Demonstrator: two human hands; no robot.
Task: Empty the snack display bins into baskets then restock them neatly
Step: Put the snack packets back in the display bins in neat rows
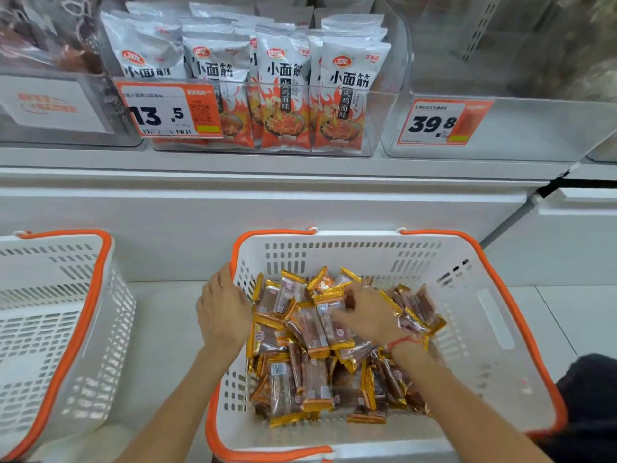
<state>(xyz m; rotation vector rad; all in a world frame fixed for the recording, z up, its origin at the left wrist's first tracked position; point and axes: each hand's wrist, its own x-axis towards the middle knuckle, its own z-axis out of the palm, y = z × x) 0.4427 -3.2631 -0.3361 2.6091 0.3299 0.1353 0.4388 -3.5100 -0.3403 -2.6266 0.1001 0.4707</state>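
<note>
Your left hand [224, 315] grips the white orange-rimmed plastic basket [494, 332]; your right hand [365, 317], fingers spread, rests on light, slippery gold-edged snack packets [300, 372]: pinch their crimped ends, at 12 o'clock.

Lighting: bright, even, diffuse, apparently from overhead; white surfaces read near full white without clipping.
Shadows: soft and faint, only a pale one under the right basket [467, 295].
Glare: mild sheen on the clear display bin [384, 121] fronts and on the silver snack bags [283, 61].
Blur: the right hand [364, 312] is smeared by motion; the upper left and upper right corners are soft and hazy.
Distortion: wide-angle bowing, with the shelf edge [267, 162] curved and the left basket [50, 329] stretched at the frame border.
Sharpness: best in the centre, where the price label [167, 110] digits are legible.
</note>
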